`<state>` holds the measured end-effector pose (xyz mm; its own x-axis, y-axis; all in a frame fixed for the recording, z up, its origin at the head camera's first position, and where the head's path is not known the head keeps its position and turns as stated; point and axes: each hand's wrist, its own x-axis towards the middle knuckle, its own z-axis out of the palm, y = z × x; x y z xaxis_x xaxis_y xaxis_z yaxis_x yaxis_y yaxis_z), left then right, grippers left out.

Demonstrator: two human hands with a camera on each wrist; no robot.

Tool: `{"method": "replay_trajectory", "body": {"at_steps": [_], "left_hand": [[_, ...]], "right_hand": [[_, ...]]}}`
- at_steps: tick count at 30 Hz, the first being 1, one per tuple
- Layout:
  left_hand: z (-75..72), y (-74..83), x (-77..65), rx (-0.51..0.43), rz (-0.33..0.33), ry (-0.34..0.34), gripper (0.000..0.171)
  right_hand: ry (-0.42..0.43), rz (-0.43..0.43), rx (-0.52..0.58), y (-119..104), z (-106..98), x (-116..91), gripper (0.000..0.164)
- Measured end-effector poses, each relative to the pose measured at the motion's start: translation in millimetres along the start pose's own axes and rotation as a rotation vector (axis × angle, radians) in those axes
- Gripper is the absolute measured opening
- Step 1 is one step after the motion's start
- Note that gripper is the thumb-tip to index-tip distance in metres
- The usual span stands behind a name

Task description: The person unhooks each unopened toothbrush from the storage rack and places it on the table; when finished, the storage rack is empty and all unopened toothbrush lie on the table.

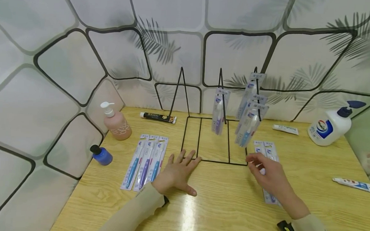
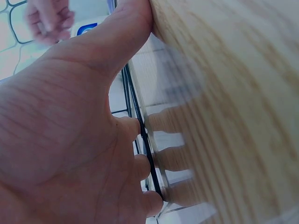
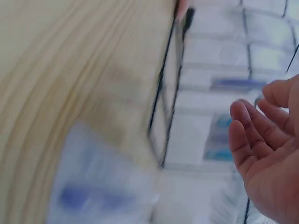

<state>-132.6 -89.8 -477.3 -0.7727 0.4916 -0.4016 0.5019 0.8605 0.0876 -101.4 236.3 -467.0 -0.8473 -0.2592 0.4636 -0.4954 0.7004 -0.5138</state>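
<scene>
My left hand [image 1: 176,173] lies with fingers spread on the wooden table, its fingertips at the front bar of a black wire display rack [image 1: 214,161]. In the left wrist view the fingertips touch that bar [image 2: 148,156]. My right hand [image 1: 271,177] hovers by the rack's front right corner, fingers loosely bent and holding nothing. Beneath it lie packaged toothbrushes [image 1: 271,150], partly hidden. One packaged toothbrush [image 1: 218,114] hangs on the rack's middle hook; several packaged toothbrushes [image 1: 251,123] hang on the right hook. The left hook [image 1: 176,90] carries nothing.
Three packaged toothbrushes [image 1: 145,162] lie left of my left hand. Around them stand a pink pump bottle [image 1: 119,125] and a blue bottle [image 1: 103,156]. A black toothpaste tube [image 1: 157,117] lies behind. Right are a white pump bottle [image 1: 330,128] and two tubes [image 1: 286,129].
</scene>
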Motion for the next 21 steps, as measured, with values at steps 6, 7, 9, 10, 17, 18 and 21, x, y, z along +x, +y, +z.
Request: {"method": "replay_trajectory", "body": {"at_steps": [6, 7, 9, 10, 17, 18, 21], "left_hand": [[-1.6, 1.3, 0.0, -0.011, -0.003, -0.009, 0.127], [-1.7, 1.5, -0.1, -0.015, -0.004, -0.011, 0.127], [-1.9, 1.4, 0.4, -0.016, -0.004, -0.01, 0.127], [-1.7, 1.3, 0.7, -0.014, -0.004, -0.007, 0.127], [0.5, 0.0, 2.9, -0.01, -0.013, -0.008, 0.128], [0.7, 0.0, 2.9, -0.009, -0.015, -0.009, 0.128], [1.1, 0.5, 2.6, -0.007, -0.012, -0.007, 0.127]], "right_hand": [[-0.076, -0.076, 0.105, -36, 10, 22, 0.064], [-0.094, -0.07, 0.131, -40, 11, 28, 0.067], [-0.132, -0.048, 0.177, -47, 11, 40, 0.07], [-0.152, -0.032, 0.201, -50, 11, 46, 0.071], [-0.226, 0.078, 0.247, -60, 20, 84, 0.07], [-0.225, 0.091, 0.246, -60, 22, 88, 0.069], [-0.209, 0.117, 0.242, -61, 27, 98, 0.064]]}}
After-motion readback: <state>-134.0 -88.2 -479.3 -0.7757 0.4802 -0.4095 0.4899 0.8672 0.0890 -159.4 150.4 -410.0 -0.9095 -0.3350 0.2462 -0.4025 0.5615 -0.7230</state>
